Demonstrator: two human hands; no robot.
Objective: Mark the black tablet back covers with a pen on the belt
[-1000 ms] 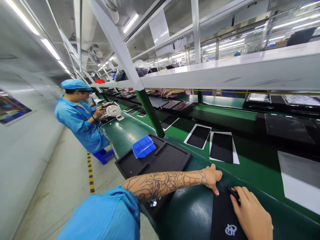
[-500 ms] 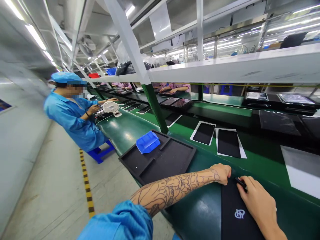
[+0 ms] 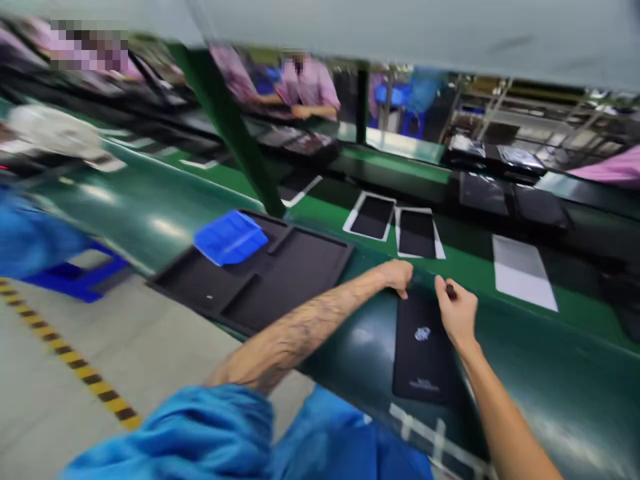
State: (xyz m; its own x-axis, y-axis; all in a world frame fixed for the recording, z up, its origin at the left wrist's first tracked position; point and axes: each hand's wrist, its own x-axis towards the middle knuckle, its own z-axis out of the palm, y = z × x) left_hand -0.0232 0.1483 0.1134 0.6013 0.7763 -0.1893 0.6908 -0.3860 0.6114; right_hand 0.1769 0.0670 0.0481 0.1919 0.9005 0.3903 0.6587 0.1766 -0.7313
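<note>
A black tablet [image 3: 423,357] with a pale logo lies face down on the green bench in front of me. My left hand [image 3: 399,275] is closed at the tablet's far left corner; its fingertips hide whatever they grip there. Beside the far right corner, my right hand [image 3: 460,313] is wrapped round a dark pen-like tool [image 3: 451,291], of which just a short end shows. Motion blur softens both hands.
On my left sits a black divided tray [image 3: 310,273] with a blue bin [image 3: 231,238] on it. Beyond the bench, a green belt [image 3: 465,280] carries black tablets on white sheets. A green post [image 3: 235,133] rises behind the tray. Co-workers in pink sit across.
My view has swung down and to the right, so more of the tablet shows. Both hands stay near its far end; the right hand has turned more upright with the pen-like tool.
</note>
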